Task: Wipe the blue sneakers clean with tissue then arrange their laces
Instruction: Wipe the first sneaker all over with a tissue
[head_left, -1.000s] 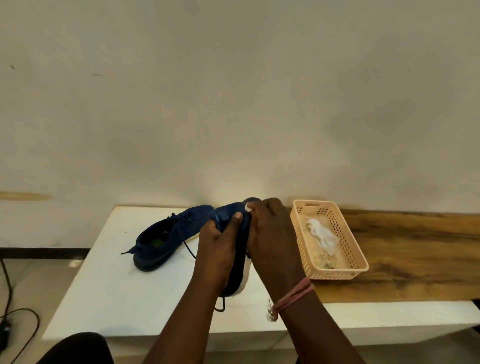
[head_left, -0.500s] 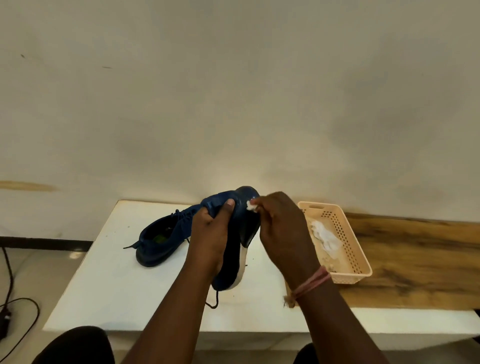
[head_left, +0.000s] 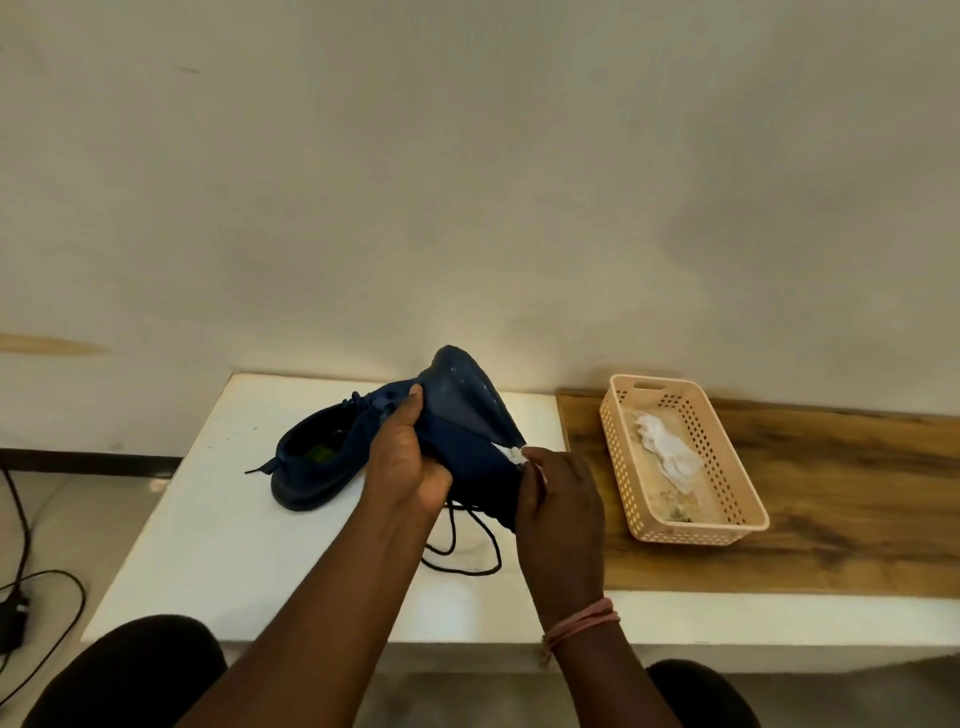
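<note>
Wiping a blue sneaker above the counter (head_left: 218, 540)

The left hand (head_left: 402, 462) grips the raised sneaker (head_left: 462, 421); the right hand (head_left: 558, 499) fingers pinch a tissue (head_left: 514, 454) against it. The other sneaker (head_left: 317, 462) lies on the counter.

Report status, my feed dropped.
Left hand grips raised sneaker. Right hand pinches tissue at its sole edge. Laces dangle. Nothing blocking.

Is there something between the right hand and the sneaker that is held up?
Only the tissue: the right hand pinches it against the sneaker, which the left hand grips. Nothing else visible stands between them.
</note>
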